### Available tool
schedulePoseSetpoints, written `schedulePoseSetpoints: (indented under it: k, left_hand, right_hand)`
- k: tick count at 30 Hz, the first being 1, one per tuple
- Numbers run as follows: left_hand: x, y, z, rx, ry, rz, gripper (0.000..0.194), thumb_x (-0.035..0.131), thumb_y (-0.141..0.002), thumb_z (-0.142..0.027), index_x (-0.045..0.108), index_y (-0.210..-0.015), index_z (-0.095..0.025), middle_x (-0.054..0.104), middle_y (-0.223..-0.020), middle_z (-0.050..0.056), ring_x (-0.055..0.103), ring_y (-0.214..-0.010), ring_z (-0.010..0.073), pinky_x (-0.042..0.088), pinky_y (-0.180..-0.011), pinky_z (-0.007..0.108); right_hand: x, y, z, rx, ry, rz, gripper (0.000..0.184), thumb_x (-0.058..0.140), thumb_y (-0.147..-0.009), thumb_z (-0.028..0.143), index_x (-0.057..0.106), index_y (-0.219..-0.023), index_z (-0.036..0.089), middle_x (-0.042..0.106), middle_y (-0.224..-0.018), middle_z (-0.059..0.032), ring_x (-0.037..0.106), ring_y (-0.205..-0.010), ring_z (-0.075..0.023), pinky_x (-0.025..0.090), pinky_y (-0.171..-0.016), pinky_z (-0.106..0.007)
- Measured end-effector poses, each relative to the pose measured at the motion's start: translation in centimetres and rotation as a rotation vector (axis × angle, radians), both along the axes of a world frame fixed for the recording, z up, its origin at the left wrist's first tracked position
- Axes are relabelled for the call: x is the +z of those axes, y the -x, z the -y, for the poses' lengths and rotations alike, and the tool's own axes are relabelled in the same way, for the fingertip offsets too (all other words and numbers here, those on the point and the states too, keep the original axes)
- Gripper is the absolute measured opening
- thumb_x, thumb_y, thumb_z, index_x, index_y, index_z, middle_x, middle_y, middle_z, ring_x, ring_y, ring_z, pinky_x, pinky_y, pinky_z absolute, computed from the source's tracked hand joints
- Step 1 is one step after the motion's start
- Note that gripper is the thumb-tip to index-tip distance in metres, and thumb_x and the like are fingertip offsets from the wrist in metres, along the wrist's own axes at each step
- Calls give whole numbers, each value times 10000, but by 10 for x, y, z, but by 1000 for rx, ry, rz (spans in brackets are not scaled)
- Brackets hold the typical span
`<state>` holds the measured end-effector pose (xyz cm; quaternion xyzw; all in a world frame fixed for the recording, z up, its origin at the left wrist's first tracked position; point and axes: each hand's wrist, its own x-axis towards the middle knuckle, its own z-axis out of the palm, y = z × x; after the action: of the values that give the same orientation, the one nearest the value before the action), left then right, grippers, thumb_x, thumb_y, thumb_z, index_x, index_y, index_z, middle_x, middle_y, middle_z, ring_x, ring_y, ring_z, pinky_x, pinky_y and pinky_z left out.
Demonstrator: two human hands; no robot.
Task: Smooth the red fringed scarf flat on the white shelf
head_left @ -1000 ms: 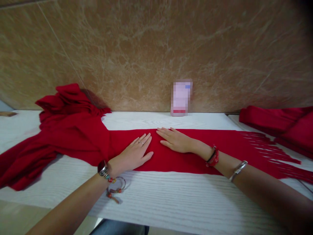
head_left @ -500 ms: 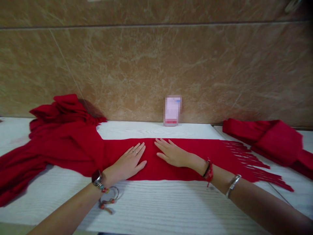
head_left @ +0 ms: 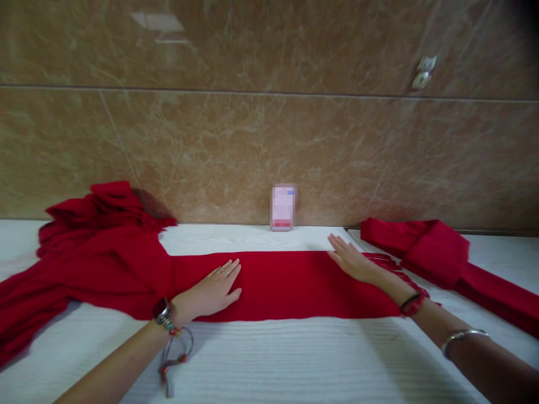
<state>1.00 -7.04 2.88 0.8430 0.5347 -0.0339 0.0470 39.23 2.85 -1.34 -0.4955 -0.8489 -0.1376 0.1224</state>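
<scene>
My left grip [head_left: 213, 292] rests palm-down, fingers extended and grasping nothing, apparently steadying the red cloth [head_left: 286, 286] laid lengthwise on the white tabletop [head_left: 295, 365]. My right grip [head_left: 351, 262], likewise flat and empty, reaches over the cloth's far edge; I cannot tell whether it touches. Bunched fabric [head_left: 109, 264] adjoins the left end, folded fabric [head_left: 438, 255] the fringed right. A blurred phone [head_left: 283, 207] leans against the wall [head_left: 210, 146], presumably for viewing.

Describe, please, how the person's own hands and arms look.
No sleeves show. The left hand wears a ring; at its wrist are a dark-faced watch and a cord bracelet with coloured beads. The right hand shows no ring; its wrist has a red and black bracelet and, further up, a silver-coloured bangle.
</scene>
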Motion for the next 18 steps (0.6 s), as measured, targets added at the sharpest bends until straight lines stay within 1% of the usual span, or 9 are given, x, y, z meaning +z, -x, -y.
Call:
schedulePoseSetpoints:
  k: [2, 4, 5, 6, 8, 10, 12, 15, 18]
  left_hand:
    - [11, -12, -5, -10, -2, -16, 577, 384, -845, -350, 339, -1339, -55, 229, -1432, 157, 188, -1327, 224, 220, -1071, 328]
    - [15, -28, -11, -15, -80, -7, 555, 363, -863, -348, 350, -1333, -51, 239, -1431, 158, 185, -1329, 229, 208, -1076, 336]
    - [13, -36, -14, -14, -133, 12, 552, 339, -879, -356, 341, -1338, -50, 232, -1434, 156, 175, -1332, 231, 202, -1079, 344]
    - [9, -42, -17, -10, -174, 35, 549, 313, -892, -363, 327, -1346, -55, 222, -1440, 148, 161, -1336, 232, 199, -1080, 357]
    - [-4, -50, -23, 0, -179, 62, 562, 282, -904, -396, 301, -1363, -73, 215, -1445, 134, 163, -1337, 232, 206, -1077, 380]
    - [-18, -50, -26, 19, -147, 71, 564, 253, -910, -421, 290, -1374, -103, 224, -1446, 116, 174, -1335, 226, 199, -1078, 393]
    - [-25, -46, -27, 25, -133, 73, 567, 241, -910, -433, 282, -1381, -121, 217, -1450, 100, 166, -1338, 218, 189, -1082, 395]
    - [-25, -42, -27, 34, -127, 70, 571, 241, -904, -437, 282, -1381, -124, 206, -1453, 92, 157, -1339, 216, 188, -1084, 396]
    - [-20, -44, -26, 47, -113, 55, 574, 239, -901, -432, 279, -1383, -121, 200, -1454, 90, 154, -1339, 213, 181, -1087, 388]
  right_hand:
    - [15, 47, 14, 130, -2, -30, 490, 222, -921, 274, 348, -1332, 39, 324, -1385, -218, 270, -1290, -302, 338, -974, -526]
    - [26, 95, 29, 269, 17, -26, 494, 249, -921, 290, 338, -1339, 41, 316, -1396, -199, 234, -1307, -289, 299, -1007, -513]
    - [29, 113, 36, 312, 40, -22, 499, 263, -921, 301, 338, -1339, 37, 308, -1399, -201, 232, -1309, -284, 287, -1017, -504]
    - [31, 127, 41, 318, 75, -28, 511, 281, -919, 317, 335, -1339, 30, 301, -1402, -204, 245, -1304, -285, 290, -1019, -490]
    - [27, 135, 46, 297, 156, -32, 523, 305, -915, 344, 345, -1337, 38, 317, -1395, -203, 272, -1295, -283, 295, -1018, -484]
    - [17, 120, 44, 251, 203, -33, 518, 304, -915, 355, 349, -1340, 62, 336, -1389, -189, 288, -1290, -273, 286, -1019, -496]
    - [5, 86, 35, 202, 195, -25, 511, 284, -919, 349, 339, -1349, 77, 338, -1390, -180, 294, -1289, -263, 285, -1017, -501]
    - [-14, 20, 17, 112, 108, 2, 493, 248, -924, 328, 347, -1349, 98, 359, -1377, -183, 333, -1268, -273, 346, -979, -493]
    - [-26, -36, 1, 64, 12, 63, 467, 268, -917, 312, 444, -1279, 76, 434, -1319, -212, 386, -1232, -291, 393, -944, -478]
